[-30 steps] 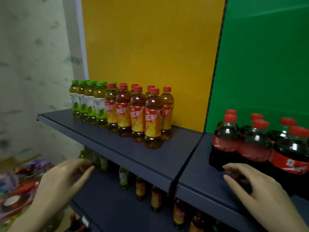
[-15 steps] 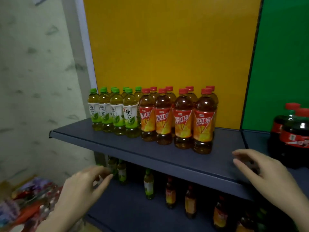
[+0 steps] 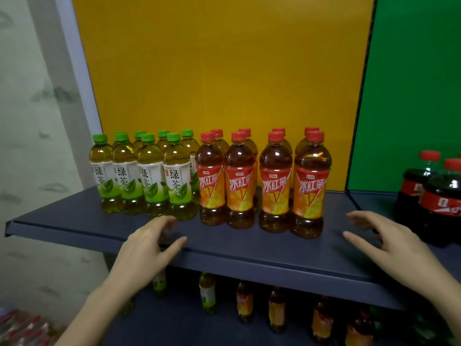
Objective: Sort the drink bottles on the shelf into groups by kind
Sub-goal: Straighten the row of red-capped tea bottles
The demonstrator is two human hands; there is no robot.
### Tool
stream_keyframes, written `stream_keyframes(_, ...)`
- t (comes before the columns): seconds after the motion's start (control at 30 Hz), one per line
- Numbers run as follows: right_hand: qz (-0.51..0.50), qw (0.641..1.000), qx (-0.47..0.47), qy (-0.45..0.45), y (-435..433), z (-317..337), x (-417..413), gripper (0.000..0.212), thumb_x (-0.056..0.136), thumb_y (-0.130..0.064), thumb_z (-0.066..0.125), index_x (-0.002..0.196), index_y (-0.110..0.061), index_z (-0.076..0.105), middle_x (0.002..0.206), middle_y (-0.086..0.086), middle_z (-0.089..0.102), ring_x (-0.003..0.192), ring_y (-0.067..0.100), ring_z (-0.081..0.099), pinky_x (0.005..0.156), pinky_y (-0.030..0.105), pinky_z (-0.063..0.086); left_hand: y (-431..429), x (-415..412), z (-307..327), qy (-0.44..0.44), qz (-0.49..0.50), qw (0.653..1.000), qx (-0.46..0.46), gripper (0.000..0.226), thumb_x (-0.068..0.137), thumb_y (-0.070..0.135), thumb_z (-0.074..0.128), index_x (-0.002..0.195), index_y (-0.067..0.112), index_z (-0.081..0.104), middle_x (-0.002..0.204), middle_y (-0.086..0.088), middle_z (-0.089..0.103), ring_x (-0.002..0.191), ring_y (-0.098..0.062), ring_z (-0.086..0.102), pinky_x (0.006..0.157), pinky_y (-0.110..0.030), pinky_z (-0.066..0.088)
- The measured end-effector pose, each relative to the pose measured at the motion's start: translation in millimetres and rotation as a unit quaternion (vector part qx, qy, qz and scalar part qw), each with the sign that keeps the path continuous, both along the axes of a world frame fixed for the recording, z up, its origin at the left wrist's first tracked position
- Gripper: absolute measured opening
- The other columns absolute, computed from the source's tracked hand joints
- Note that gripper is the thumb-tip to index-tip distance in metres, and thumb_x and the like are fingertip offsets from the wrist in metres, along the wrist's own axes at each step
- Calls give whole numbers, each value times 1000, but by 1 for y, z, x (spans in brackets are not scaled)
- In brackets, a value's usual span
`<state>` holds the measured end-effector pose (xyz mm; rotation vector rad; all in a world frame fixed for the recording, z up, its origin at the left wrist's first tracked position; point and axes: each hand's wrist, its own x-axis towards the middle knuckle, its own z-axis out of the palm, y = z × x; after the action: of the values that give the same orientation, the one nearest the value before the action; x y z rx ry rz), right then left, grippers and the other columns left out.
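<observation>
- The left hand point(image 3: 147, 248) and right hand point(image 3: 394, 248) are held at the dark blue metal shelf point(image 3: 249, 248) front, fingers spread, nothing gripped.
- Green-capped clear plastic tea bottles point(image 3: 152, 176) are packed left, with red-capped orange-labelled tea bottles point(image 3: 274, 186) just beside them, evidently grouped by kind.
- Red-capped dark cola bottles point(image 3: 429, 196) are set apart on the right.

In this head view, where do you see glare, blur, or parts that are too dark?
Head view: small white glare spots sit on the shoulders of the red-capped tea bottles; head view: the fingertips of the left hand and the right hand look smeared; head view: the lower bottles beneath the shelf are dim and soft.
</observation>
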<state>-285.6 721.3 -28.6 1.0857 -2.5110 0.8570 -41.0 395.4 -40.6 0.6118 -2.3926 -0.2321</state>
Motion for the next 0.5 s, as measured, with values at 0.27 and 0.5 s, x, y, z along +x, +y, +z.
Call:
stream_keyframes(0.27,17,998,-13,-59,-32,14,-21,111,43,-96,37,134,-32,40,123,-21,47,111,3,49,96,30,44,-31,-70,20,36,-88,983,160,76,68,47,71,131,15,44,118,2,57,102,-14,57,90,-30,49)
stream_keyframes(0.5,54,987,-48,-147,-58,22,-39,122,40,-87,58,143,-30,24,141,-7,41,122,10,43,103,35,37,-40,-106,29,50,-192,926,321,88,62,40,75,136,24,32,123,11,50,110,-7,53,94,-25,44)
